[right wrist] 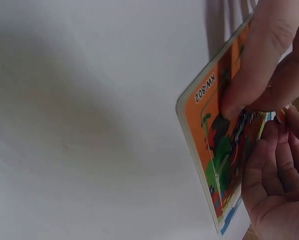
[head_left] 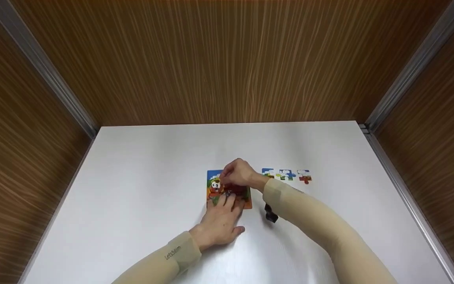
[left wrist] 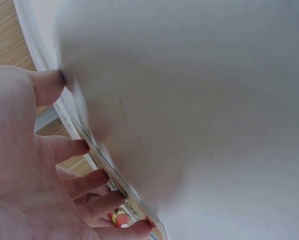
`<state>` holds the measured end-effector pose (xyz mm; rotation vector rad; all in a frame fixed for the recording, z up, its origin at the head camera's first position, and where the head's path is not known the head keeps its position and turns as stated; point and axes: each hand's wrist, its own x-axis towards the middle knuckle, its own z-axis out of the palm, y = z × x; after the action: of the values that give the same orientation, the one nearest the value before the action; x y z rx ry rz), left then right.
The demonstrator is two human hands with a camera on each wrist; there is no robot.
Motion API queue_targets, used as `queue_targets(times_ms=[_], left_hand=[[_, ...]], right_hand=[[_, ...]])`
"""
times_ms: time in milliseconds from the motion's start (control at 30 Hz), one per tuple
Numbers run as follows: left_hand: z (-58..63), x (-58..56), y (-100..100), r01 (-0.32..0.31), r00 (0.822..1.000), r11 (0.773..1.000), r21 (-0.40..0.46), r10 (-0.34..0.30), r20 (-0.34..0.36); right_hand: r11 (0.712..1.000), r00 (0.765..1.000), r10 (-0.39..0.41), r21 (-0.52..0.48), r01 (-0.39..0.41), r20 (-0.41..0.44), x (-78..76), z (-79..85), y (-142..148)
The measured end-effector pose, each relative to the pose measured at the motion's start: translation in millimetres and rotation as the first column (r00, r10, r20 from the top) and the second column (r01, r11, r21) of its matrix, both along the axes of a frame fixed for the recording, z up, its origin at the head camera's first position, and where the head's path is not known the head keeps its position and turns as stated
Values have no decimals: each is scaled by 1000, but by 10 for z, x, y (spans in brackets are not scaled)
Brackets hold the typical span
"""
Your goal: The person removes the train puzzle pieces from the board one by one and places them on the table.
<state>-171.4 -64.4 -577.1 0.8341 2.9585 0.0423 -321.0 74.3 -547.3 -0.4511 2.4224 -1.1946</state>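
A colourful picture puzzle board (head_left: 249, 204) with an orange and blue border lies flat on the white table. Across its near edge my left hand (head_left: 220, 224) is spread, its fingertips pressing on the picture and its thumb out to the side. Over the board's upper part, my right hand (head_left: 239, 172) pinches a small puzzle piece (right wrist: 283, 115) between thumb and fingers; most of that piece is hidden. The printed mark KW-802 shows on the board's corner in the right wrist view. Both hands cover much of the picture.
Right of the board lie several loose jigsaw pieces, among them a blue and white one (head_left: 287, 174) and one with a red tab (head_left: 304, 176). A black object (head_left: 270, 214) shows beneath the right forearm. Wood-grain panels (head_left: 227, 63) enclose the table's back and sides.
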Motion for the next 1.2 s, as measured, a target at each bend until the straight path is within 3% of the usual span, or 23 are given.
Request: queue_targets(times_ms=[400,800,1200], left_hand=[[-3,-2,-1,-24,998,1000,1,24,50],[-1,0,-14,-53,991,999,6,52,125],[-22,2,-13,-43,995,999,3,43,94]], right_hand=[[990,993,-73,-112,83,90,-90,163,281],[981,985,-130,-130,144,110,-136,136,628],[975,979,-171,-125,184,110,-71,101,967]])
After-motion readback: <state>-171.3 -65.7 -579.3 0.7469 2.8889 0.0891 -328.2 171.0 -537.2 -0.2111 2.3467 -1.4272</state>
